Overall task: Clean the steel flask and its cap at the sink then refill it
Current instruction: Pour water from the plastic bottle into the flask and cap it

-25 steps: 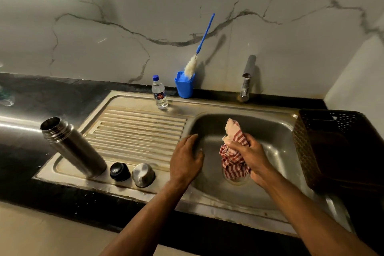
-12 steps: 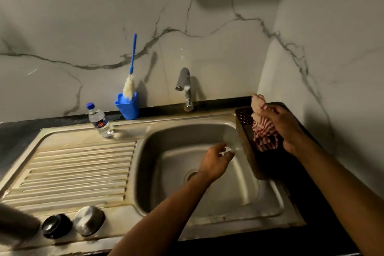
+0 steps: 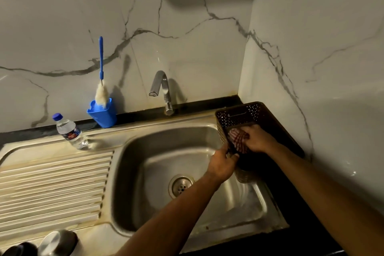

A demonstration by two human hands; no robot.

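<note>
My right hand (image 3: pixel 257 138) holds a red-and-white striped cloth (image 3: pixel 236 138) down inside a dark perforated basket (image 3: pixel 249 113) at the sink's right side. My left hand (image 3: pixel 223 164) grips the basket's near left rim over the steel sink basin (image 3: pixel 158 151). The steel cap (image 3: pixel 55 242) and a black inner stopper (image 3: pixel 18 249) lie at the bottom left on the draining board. The flask itself is out of view. The tap (image 3: pixel 161 87) stands behind the basin, no water running.
A small water bottle (image 3: pixel 70 132) with a blue lid stands at the back of the ribbed draining board (image 3: pixel 54 183). A blue cup (image 3: pixel 102 113) holds a blue-handled bottle brush (image 3: pixel 101 81). Marble walls close in behind and on the right.
The view swung right, leaving the flask out of frame. My right hand carried the cloth from the basin into the basket. My left hand moved across the basin to the basket's rim.
</note>
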